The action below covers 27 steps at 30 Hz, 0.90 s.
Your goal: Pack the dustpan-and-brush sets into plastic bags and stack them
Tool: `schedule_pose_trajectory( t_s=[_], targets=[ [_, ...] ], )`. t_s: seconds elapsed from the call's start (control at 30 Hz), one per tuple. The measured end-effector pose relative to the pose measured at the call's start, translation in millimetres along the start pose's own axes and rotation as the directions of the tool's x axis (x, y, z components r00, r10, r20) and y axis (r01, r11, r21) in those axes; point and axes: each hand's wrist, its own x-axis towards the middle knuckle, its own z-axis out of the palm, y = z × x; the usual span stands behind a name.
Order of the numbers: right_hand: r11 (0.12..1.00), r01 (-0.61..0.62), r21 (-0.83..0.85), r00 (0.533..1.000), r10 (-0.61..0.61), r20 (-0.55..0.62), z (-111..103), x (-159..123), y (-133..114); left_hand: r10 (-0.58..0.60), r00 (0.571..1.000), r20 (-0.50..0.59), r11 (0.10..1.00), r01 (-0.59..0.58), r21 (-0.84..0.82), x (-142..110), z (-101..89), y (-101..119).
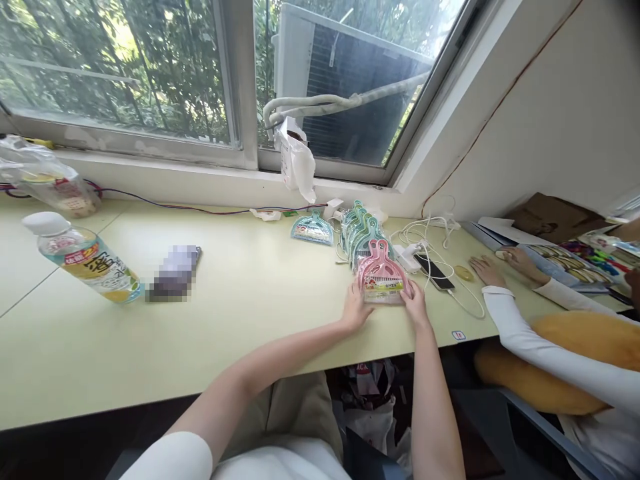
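Observation:
My left hand [355,309] and my right hand [415,307] are closed on the two lower sides of a pink mini dustpan-and-brush set [382,275]. It is wrapped in clear plastic with a printed label, and its looped handles point away from me. Close behind it, a row of overlapping green and blue dustpan sets [364,230] runs toward the wall, partly hidden by the pink one. A single light-blue dustpan set [313,230] lies apart, to the left of the row.
A drink bottle [90,259] and a blurred phone [174,272] are on the left of the table [240,320]. On the right lie a charging phone [435,272] and white cables [417,230]. Beyond them, a co-worker's hands [487,272] rest on the table near a mouse [504,255].

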Motion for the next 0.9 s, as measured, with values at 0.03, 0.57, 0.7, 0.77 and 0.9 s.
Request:
schedule_pose_trajectory(
  t_s=[0.03,0.57,0.7,0.77,0.9],
  targets=[
    [1.0,0.0,0.003,1.0,-0.001,0.013,4,3,0,0.028,1.0,0.006,0.999,-0.028,-0.042,5,-0.3,-2],
    [0.998,0.025,0.066,0.994,-0.017,-0.108,57,42,-14,0.189,0.966,-0.174,0.981,-0.178,0.078,76,-5.3,-11],
    [0.997,0.079,-0.021,0.989,-0.081,-0.12,67,52,-16,0.118,0.96,-0.255,0.98,-0.071,0.188,86,-4.8,-14],
    [0.992,0.114,-0.058,0.983,-0.121,-0.14,66,52,-12,0.09,0.967,-0.237,0.98,-0.043,0.196,85,-5.1,-16],
    [0.999,0.032,0.018,0.996,-0.03,-0.086,63,51,-4,0.035,0.98,-0.194,0.981,0.004,0.196,83,-7.7,-19]
  ],
)
